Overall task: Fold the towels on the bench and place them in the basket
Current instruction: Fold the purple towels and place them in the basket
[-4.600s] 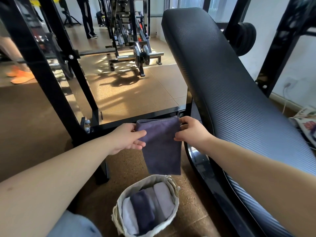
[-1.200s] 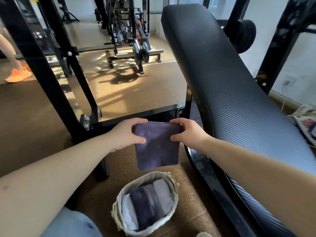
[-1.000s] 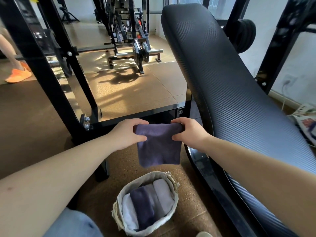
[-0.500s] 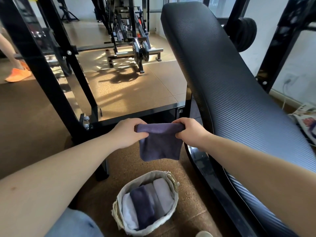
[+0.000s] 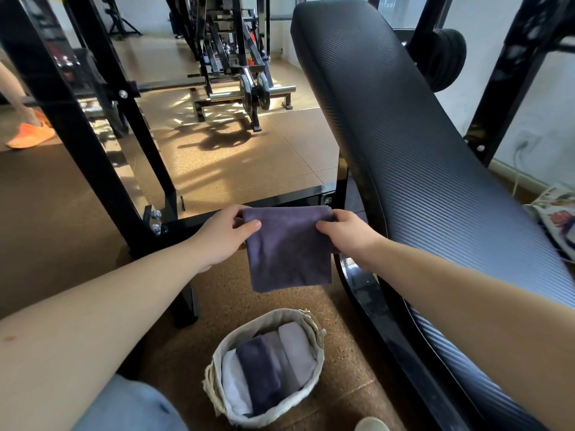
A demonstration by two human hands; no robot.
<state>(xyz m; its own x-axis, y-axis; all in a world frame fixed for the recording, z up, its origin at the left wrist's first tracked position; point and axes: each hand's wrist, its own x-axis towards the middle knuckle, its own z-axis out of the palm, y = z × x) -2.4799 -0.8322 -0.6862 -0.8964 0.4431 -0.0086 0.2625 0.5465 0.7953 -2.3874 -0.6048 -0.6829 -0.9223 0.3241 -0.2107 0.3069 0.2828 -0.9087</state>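
The dark purple towel (image 5: pixel 289 253) hangs folded beside the bench's (image 5: pixel 404 150) left edge, above the basket (image 5: pixel 270 316). The left hand (image 5: pixel 224 236) and right hand (image 5: pixel 347 236) pinch its top corners with their fingers. Several folded towels (image 5: pixel 264 368) already stand in the basket, and this one looks nearly ready to join them.

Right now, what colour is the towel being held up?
Dark purple-grey towel, plain, seen from the head view.

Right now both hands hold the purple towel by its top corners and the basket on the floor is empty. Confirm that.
Wrong on one point: the head view shows the basket holds folded towels. The left hand and right hand do hold the purple towel by its top corners.
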